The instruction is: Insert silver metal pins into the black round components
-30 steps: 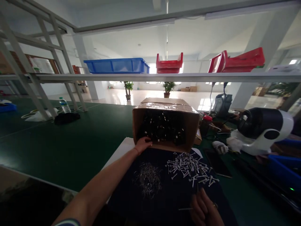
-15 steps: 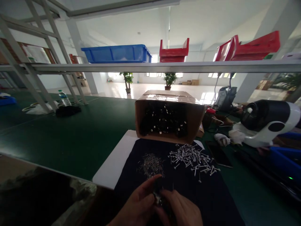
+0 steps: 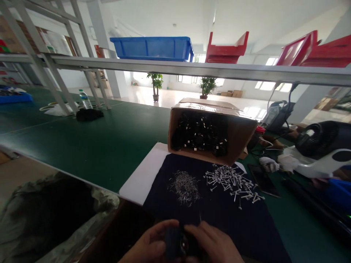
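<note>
Low in the head view, my left hand (image 3: 150,241) is closed around a small black part (image 3: 173,241) with a shiny metal spot. My right hand (image 3: 215,240) presses its fingers against the same part from the other side. A thin metal pin (image 3: 200,218) sticks up by the right fingers; its lower end is hidden. Beyond the hands, a heap of fine metal pins (image 3: 185,188) lies on a dark cloth (image 3: 219,223). To its right is a heap of longer, headed metal pins (image 3: 233,182).
A tipped cardboard box (image 3: 214,157) full of black parts stands behind the heaps. At right are a phone (image 3: 263,180) and a black-and-white fan (image 3: 325,146). A shelf (image 3: 164,68) crosses above with a blue bin (image 3: 152,48) and red bins (image 3: 226,54). A sack (image 3: 106,199) hangs below the left edge.
The view has turned left, so the bench and box appear further right. My hands sit lower in the picture, and more of the black part shows between them.
</note>
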A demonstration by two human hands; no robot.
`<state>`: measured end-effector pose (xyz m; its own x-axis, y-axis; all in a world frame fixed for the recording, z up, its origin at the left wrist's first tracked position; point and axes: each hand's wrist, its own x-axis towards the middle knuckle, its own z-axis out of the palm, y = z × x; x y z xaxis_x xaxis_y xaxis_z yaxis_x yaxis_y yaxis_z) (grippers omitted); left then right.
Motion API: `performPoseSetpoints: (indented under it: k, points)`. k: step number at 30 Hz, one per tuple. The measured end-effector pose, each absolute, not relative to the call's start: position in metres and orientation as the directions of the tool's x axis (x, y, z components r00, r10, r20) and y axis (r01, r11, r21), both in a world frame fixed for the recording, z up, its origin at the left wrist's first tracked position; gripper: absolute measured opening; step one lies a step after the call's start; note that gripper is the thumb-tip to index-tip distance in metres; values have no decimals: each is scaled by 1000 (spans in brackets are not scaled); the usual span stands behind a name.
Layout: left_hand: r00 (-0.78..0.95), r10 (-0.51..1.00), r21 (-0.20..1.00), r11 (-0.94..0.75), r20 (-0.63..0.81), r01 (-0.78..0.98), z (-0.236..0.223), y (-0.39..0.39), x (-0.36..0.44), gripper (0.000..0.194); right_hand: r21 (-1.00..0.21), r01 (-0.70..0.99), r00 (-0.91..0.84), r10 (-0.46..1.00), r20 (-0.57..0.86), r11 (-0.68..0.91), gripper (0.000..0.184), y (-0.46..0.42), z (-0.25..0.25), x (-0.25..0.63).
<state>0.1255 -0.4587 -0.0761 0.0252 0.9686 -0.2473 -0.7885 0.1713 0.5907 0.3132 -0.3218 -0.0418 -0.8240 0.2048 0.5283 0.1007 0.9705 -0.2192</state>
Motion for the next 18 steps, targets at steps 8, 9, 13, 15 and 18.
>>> performPoseSetpoints:
  k: [8,9,13,15,18]
  points:
    - [-299,945,475,-204,-133,-856,-62,-403,130,42,-285,462,-668,541,510,840,25,-288,-64,300]
    - [-303,944,466,-213,-127,-859,-63,-398,131,40,-286,464,-668,543,508,838,25,-287,-68,299]
    - [-301,944,457,-209,-139,-865,-67,-387,136,38,-304,459,-661,550,511,835,23,-285,-77,294]
    - [-298,944,451,-206,-144,-869,-68,-386,138,39,-318,460,-658,558,506,829,21,-285,-79,292]
    - [-301,942,447,-207,-148,-870,-67,-385,139,39,-339,459,-660,571,489,821,18,-284,-81,288]
